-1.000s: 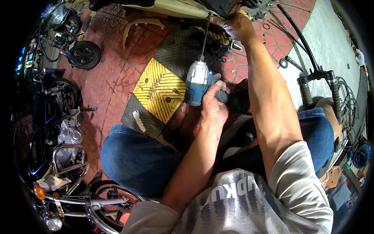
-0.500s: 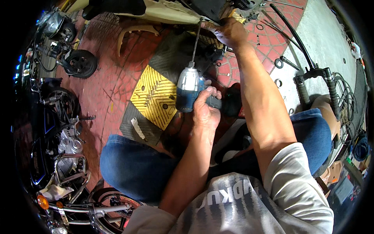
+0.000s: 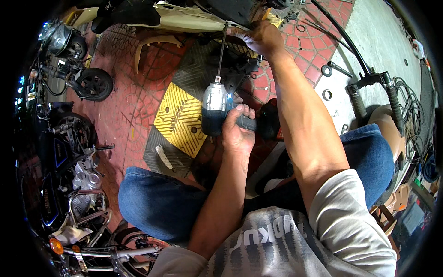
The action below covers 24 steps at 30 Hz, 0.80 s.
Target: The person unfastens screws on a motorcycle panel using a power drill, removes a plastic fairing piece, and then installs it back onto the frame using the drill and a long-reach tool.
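My left hand point(image 3: 238, 131) is wrapped round the grip of a cordless impact wrench point(image 3: 214, 100) with a silver nose and dark blue body. A small light shines beside its nose. From the nose a long thin metal extension bar point(image 3: 222, 53) runs up to the lower edge of a cream motorcycle body panel point(image 3: 184, 22). At that same edge, close to the bar's tip, is my right hand point(image 3: 265, 40), its fingers curled against the vehicle. What those fingers grip is hidden, and so is the fastener at the tip.
Beneath the wrench lies a yellow-and-black ramp block point(image 3: 182, 121). A curved cream trim piece point(image 3: 150, 44) rests on red paving. To the right are a front fork point(image 3: 369, 87), metal rings point(image 3: 327, 94) and coiled cable point(image 3: 410, 111). Parked motorcycles point(image 3: 83, 180) line the left.
The wrench and both hands appear slightly further left in the picture, as does much of the background. The light on the wrench looks brighter. Both hands keep nearly the same pose.
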{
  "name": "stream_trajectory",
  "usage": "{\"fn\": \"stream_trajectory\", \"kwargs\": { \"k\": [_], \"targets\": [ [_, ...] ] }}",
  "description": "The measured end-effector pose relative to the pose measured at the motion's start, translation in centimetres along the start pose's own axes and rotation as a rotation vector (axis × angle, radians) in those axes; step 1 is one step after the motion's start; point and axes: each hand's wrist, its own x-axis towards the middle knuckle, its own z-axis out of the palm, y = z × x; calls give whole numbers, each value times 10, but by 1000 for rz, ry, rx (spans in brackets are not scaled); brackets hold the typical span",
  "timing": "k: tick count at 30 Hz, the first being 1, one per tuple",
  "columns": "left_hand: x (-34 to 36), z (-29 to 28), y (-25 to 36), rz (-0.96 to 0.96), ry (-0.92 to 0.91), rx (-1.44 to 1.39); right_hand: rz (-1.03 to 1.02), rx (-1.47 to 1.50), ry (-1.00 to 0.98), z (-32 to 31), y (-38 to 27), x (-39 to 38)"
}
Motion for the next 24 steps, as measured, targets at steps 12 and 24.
{"fn": "stream_trajectory", "kwargs": {
  "k": [12,24],
  "targets": [
    [11,-16,42,-106,-14,144,647,1727,-198,5,-29,-29],
    [16,-21,54,-103,-27,197,565,1827,-46,40,-42,-46]
  ]
}}
